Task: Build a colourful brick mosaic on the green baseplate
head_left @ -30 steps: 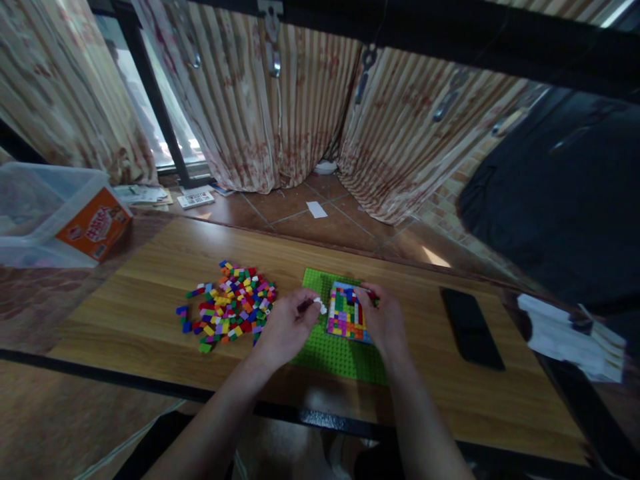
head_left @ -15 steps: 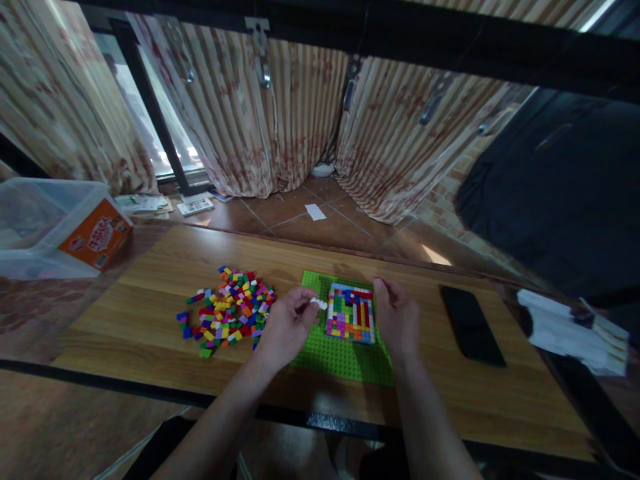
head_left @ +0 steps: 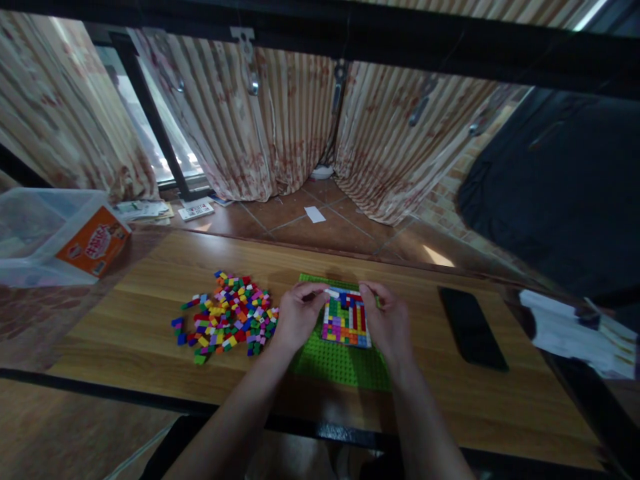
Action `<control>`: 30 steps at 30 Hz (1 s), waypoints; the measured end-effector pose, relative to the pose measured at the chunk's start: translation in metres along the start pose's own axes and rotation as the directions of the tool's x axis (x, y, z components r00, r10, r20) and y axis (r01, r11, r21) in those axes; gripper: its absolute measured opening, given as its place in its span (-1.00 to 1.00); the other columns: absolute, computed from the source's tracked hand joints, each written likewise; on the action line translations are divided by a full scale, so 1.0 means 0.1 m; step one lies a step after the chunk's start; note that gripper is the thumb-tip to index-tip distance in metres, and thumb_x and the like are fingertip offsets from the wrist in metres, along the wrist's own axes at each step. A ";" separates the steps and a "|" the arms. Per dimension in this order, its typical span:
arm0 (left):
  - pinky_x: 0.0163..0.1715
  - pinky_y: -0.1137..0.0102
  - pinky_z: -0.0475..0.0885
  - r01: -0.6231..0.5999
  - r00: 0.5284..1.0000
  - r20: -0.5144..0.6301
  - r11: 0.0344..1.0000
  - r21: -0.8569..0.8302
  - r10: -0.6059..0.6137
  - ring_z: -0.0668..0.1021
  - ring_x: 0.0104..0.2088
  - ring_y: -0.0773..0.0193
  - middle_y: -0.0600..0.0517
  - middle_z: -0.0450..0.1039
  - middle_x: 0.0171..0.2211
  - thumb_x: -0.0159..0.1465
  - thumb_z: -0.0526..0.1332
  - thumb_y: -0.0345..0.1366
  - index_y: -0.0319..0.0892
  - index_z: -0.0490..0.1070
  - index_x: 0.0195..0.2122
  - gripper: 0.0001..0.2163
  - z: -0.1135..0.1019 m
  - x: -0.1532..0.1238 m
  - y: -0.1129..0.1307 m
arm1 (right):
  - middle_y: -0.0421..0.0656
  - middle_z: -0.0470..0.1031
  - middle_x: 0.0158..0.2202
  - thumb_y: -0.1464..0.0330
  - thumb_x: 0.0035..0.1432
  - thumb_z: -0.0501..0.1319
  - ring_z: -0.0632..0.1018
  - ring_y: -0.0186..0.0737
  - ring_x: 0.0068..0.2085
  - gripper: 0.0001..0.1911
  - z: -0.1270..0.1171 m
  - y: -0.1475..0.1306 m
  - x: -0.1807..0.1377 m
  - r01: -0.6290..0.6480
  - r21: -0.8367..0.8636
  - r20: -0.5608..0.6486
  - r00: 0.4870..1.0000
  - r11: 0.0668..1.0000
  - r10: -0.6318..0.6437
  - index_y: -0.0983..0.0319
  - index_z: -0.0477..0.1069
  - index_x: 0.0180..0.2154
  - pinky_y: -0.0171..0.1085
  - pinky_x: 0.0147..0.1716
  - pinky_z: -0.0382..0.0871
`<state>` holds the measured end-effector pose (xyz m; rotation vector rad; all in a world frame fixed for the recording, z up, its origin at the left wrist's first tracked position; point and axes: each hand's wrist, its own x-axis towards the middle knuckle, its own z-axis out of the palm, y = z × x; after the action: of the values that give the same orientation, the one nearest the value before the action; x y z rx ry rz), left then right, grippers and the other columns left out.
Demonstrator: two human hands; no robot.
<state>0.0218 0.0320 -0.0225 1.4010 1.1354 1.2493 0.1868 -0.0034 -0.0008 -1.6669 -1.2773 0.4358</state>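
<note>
Left hand (head_left: pixel 299 317) is up at the far edge of the brick mosaic (head_left: pixel 345 321), thumb and forefinger pinched on a small white brick (head_left: pixel 331 292), right at the top row. Right hand (head_left: pixel 387 323) sits on the mosaic's other side, fingers curled against its far right corner, steadying the green baseplate (head_left: pixel 340 363) beneath. For a clean seat, I'd say line the studs up square and press straight down while that right hand pins the plate flat. The loose brick pile (head_left: pixel 225 317) lies just beyond the left knuckles. The brick's underside is hidden, and I cannot tell whether the right fingers hold anything.
</note>
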 end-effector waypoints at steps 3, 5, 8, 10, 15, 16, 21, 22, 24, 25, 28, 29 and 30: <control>-0.22 0.39 0.50 -0.007 1.000 0.004 1.000 0.009 0.007 0.59 -0.29 0.27 0.01 0.60 -0.29 0.18 0.30 -0.34 -0.14 0.63 -0.29 -0.88 0.05 0.01 -0.03 | -0.06 0.62 -0.17 0.14 0.22 0.13 0.57 -0.08 -0.10 -0.66 0.00 -0.03 0.00 0.007 -0.020 0.027 1.000 1.000 -0.007 0.19 0.58 -0.23 -0.11 -0.02 0.37; -0.21 0.40 0.50 -0.020 1.000 0.002 0.999 0.035 0.020 0.60 -0.28 0.27 0.01 0.60 -0.28 0.19 0.29 -0.37 -0.13 0.63 -0.29 -0.88 0.07 0.00 -0.03 | -0.05 0.61 -0.16 0.15 0.22 0.13 0.56 -0.08 -0.09 -0.67 0.00 -0.03 0.01 0.014 -0.020 0.040 0.999 1.000 -0.013 0.20 0.58 -0.22 -0.10 -0.01 0.37; -0.18 0.40 0.50 -0.030 1.000 -0.003 0.995 0.099 0.030 0.60 -0.27 0.28 0.02 0.61 -0.26 0.20 0.27 -0.42 -0.12 0.63 -0.27 -0.85 0.08 -0.03 0.01 | -0.03 0.60 -0.14 0.16 0.23 0.13 0.56 -0.08 -0.08 -0.67 0.01 -0.02 0.02 0.037 -0.020 0.078 0.996 0.999 -0.036 0.20 0.58 -0.19 -0.09 -0.01 0.37; -0.19 0.40 0.50 -0.034 0.999 -0.009 0.988 0.149 0.035 0.60 -0.28 0.28 0.01 0.61 -0.25 0.22 0.26 -0.44 -0.12 0.63 -0.24 -0.83 0.09 -0.04 0.05 | -0.02 0.59 -0.13 0.16 0.22 0.14 0.55 -0.08 -0.07 -0.67 0.02 -0.02 0.02 0.050 -0.026 0.098 0.994 0.998 -0.047 0.20 0.58 -0.17 -0.09 -0.01 0.36; -0.14 0.36 0.50 -0.084 0.996 0.006 0.950 0.302 0.086 0.62 -0.23 0.24 -0.02 0.61 -0.21 0.26 0.22 -0.44 -0.12 0.61 -0.16 -0.79 0.09 -0.07 0.11 | -0.01 0.57 -0.14 0.15 0.18 0.18 0.55 -0.07 -0.10 -0.65 0.10 -0.04 -0.01 0.044 -0.038 0.114 0.993 0.998 -0.039 0.21 0.57 -0.15 -0.08 -0.03 0.38; -0.13 0.35 0.50 -0.096 0.995 0.014 0.937 0.337 0.096 0.63 -0.22 0.22 -0.03 0.61 -0.20 0.27 0.21 -0.42 -0.12 0.61 -0.13 -0.78 0.09 -0.07 0.11 | -0.02 0.57 -0.15 0.15 0.18 0.18 0.54 -0.07 -0.11 -0.66 0.13 -0.04 -0.02 0.042 -0.043 0.117 0.992 0.998 -0.037 0.21 0.57 -0.16 -0.09 -0.04 0.38; -0.11 0.32 0.51 -0.136 0.991 0.046 0.898 0.419 0.129 0.63 -0.18 0.19 -0.04 0.61 -0.17 0.32 0.16 -0.36 -0.08 0.58 -0.07 -0.76 0.07 -0.11 0.12 | -0.04 0.58 -0.17 0.16 0.16 0.20 0.54 -0.07 -0.13 -0.68 0.21 -0.03 -0.02 0.023 -0.071 0.123 0.992 0.997 -0.014 0.20 0.57 -0.18 -0.08 -0.04 0.38; -0.10 0.32 0.51 -0.137 0.990 0.049 0.902 0.409 0.128 0.63 -0.18 0.20 -0.04 0.61 -0.18 0.32 0.16 -0.36 -0.09 0.58 -0.07 -0.75 0.07 -0.11 0.12 | -0.04 0.58 -0.17 0.16 0.17 0.20 0.54 -0.07 -0.13 -0.68 0.21 -0.02 -0.02 0.020 -0.067 0.124 0.992 0.998 -0.011 0.20 0.57 -0.18 -0.08 -0.04 0.38; -0.09 0.33 0.51 -0.123 0.992 0.039 0.921 0.369 0.116 0.63 -0.18 0.21 -0.02 0.61 -0.18 0.32 0.16 -0.37 -0.09 0.59 -0.09 -0.76 0.07 -0.10 0.11 | -0.04 0.58 -0.17 0.16 0.17 0.19 0.54 -0.07 -0.13 -0.69 0.22 -0.01 -0.02 0.017 -0.061 0.121 0.993 0.998 -0.010 0.20 0.57 -0.19 -0.07 -0.04 0.37; -0.10 0.34 0.52 -0.111 0.994 0.030 0.934 0.341 0.108 0.63 -0.19 0.22 -0.02 0.61 -0.18 0.31 0.17 -0.38 -0.08 0.59 -0.11 -0.77 0.07 -0.10 0.10 | -0.04 0.58 -0.17 0.16 0.17 0.19 0.54 -0.07 -0.13 -0.69 0.22 -0.01 -0.02 0.019 -0.063 0.117 0.993 0.998 -0.011 0.19 0.57 -0.19 -0.07 -0.04 0.37; -0.12 0.36 0.52 -0.095 0.995 -0.007 0.960 0.264 0.100 0.62 -0.21 0.25 0.00 0.62 -0.20 0.28 0.20 -0.41 -0.08 0.61 -0.18 -0.79 0.08 -0.08 0.09 | -0.05 0.59 -0.18 0.16 0.18 0.19 0.54 -0.07 -0.13 -0.70 0.22 -0.01 -0.02 0.030 -0.082 0.107 0.994 0.996 -0.021 0.19 0.58 -0.20 -0.08 -0.04 0.37; -0.12 0.36 0.52 -0.097 0.994 -0.016 0.963 0.250 0.105 0.62 -0.22 0.25 0.00 0.62 -0.21 0.27 0.21 -0.41 -0.09 0.62 -0.20 -0.80 0.09 -0.07 0.08 | -0.05 0.59 -0.18 0.16 0.18 0.19 0.54 -0.07 -0.13 -0.70 0.22 -0.01 -0.02 0.033 -0.089 0.104 0.994 0.995 -0.023 0.19 0.58 -0.20 -0.08 -0.04 0.37; -0.13 0.36 0.52 -0.102 0.994 -0.024 0.965 0.241 0.111 0.62 -0.23 0.26 0.01 0.62 -0.22 0.26 0.21 -0.42 -0.09 0.62 -0.22 -0.81 0.09 -0.06 0.07 | -0.05 0.59 -0.19 0.16 0.18 0.19 0.54 -0.07 -0.13 -0.69 0.22 -0.01 -0.02 0.035 -0.096 0.102 0.994 0.995 -0.025 0.19 0.58 -0.20 -0.09 -0.05 0.37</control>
<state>0.0309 0.0240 -0.0169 1.6432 1.2848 1.2489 0.1691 0.0053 -0.0105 -1.7237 -1.4157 0.4502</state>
